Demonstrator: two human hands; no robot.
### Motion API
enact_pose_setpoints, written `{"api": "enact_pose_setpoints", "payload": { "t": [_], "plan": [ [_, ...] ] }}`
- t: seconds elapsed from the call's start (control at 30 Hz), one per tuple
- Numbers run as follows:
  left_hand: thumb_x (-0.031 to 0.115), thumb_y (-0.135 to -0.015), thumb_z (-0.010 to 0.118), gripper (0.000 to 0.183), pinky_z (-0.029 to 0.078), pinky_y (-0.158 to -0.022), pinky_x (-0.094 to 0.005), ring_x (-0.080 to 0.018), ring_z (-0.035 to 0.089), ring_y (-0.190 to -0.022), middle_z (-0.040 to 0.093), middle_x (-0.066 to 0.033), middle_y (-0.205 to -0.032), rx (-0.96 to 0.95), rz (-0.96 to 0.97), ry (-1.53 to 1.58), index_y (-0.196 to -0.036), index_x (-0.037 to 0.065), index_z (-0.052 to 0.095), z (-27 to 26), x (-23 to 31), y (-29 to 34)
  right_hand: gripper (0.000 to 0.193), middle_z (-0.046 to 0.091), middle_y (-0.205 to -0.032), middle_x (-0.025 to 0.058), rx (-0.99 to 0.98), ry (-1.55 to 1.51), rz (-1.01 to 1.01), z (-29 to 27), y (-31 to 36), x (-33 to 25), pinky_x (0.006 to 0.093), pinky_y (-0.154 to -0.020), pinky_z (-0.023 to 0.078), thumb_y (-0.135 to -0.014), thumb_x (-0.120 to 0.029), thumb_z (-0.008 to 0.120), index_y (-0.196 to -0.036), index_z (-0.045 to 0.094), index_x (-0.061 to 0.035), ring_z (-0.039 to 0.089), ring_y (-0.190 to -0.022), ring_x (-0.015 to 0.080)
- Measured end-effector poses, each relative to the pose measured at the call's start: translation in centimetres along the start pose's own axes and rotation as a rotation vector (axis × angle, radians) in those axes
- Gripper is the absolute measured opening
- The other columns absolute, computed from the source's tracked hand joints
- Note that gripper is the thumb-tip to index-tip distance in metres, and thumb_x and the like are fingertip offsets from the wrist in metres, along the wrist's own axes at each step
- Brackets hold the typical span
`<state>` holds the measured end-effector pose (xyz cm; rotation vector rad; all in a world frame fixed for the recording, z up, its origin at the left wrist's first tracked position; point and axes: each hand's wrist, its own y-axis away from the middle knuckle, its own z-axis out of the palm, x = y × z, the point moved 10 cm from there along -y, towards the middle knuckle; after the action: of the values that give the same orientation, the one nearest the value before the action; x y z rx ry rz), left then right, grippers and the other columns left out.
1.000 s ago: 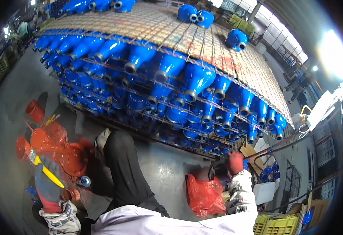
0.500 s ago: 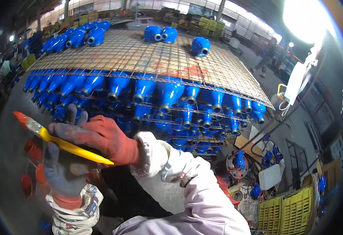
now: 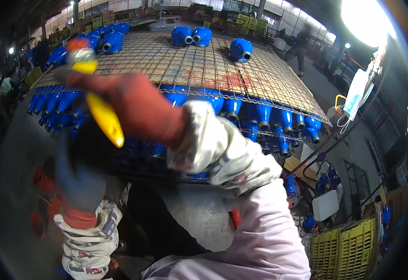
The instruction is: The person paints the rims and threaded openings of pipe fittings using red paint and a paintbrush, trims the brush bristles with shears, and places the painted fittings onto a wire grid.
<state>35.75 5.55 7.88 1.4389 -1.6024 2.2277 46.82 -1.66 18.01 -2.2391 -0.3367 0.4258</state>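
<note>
We've got our red-gloved right hand (image 3: 136, 109) with fingers wrapped round a yellow-handled brush (image 3: 102, 116), right in front of the wire-mesh rack of blue cast pump housings (image 3: 278, 88). Blue-gloved left hand (image 3: 80, 175) sits below it, fingers too blurry to tell.

right hand (image 3: 136, 109) in a red glove, raised across the chest, fingers curled closed; left hand (image 3: 80, 175) in a dark blue glove, upright below it, blurred; both forearms sleeved.

head view, looking down, hands close
</note>
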Motion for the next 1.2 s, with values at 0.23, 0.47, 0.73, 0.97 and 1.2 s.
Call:
{"api": "enact_pose_setpoints", "payload": {
  "t": [0.23, 0.47, 0.73, 0.97, 1.2],
  "plan": [
    [0.037, -0.105, 0.027, 0.057, 0.028, -0.114, -0.0468, -0.0328, 0.035, -0.137, 0.033, -0.0180, -0.150, 0.091, -0.742, 0.736, -0.145, -0.003, 0.030, -9.8, -8.0, 11.7, 0.034, 0.067, -0.086, 0.0098, -0.146, 1.148, 0.171, -15.6, 3.6, 17.4, 0.0411, -0.065, 0.054, -0.081, -0.010, 0.063, -0.113, 0.064, -0.0197, 0.068, -0.077, 0.0272],
    [0.036, -0.104, 0.033, 0.051, 0.037, -0.108, -0.0452, -0.0311, 0.043, -0.130, 0.036, -0.0125, -0.149, 0.268, -0.517, 0.328, -0.147, 0.009, 0.030, -27.1, -3.2, 21.8, 0.062, 0.061, -0.112, 0.0178, -0.073, 1.084, 0.957, -24.6, 14.3, 30.0, 0.0523, -0.075, 0.052, -0.073, -0.015, 0.069, -0.129, 0.043, -0.0254, 0.064, -0.094, 0.0416],
    [0.032, -0.103, 0.036, 0.049, 0.043, -0.102, -0.0415, -0.0310, 0.046, -0.127, 0.041, -0.0126, -0.145, 0.059, -0.673, -0.050, -0.145, 0.008, 0.031, -28.6, 0.8, 27.9, 0.046, 0.064, -0.095, 0.0207, 0.143, 0.991, 0.631, -24.4, 14.7, 26.3, 0.0495, -0.068, 0.052, -0.077, -0.011, 0.064, -0.121, 0.049, -0.0182, 0.065, -0.081, 0.0414],
    [0.030, -0.103, 0.035, 0.048, 0.041, -0.103, -0.0424, -0.0306, 0.049, -0.123, 0.044, -0.0135, -0.142, 0.340, -0.575, 0.340, -0.144, 0.005, 0.033, -28.2, 2.8, 27.2, 0.035, 0.066, -0.079, 0.0131, 0.386, 0.977, 0.304, -22.7, 6.1, 10.7, 0.0463, -0.059, 0.049, -0.075, -0.013, 0.068, -0.107, 0.056, -0.0196, 0.065, -0.073, 0.0374],
    [0.028, -0.100, 0.045, 0.046, 0.039, -0.106, -0.0386, -0.0253, 0.049, -0.124, 0.053, -0.0117, -0.133, 0.184, -0.628, 0.846, -0.138, 0.003, 0.045, -22.0, 5.8, 19.4, 0.021, 0.070, -0.083, 0.0064, 0.459, -0.115, 0.258, -17.5, -0.1, -3.2, 0.0246, -0.045, 0.045, -0.080, -0.013, 0.070, -0.098, 0.064, -0.0039, 0.061, -0.059, 0.0100]
  ]
}}
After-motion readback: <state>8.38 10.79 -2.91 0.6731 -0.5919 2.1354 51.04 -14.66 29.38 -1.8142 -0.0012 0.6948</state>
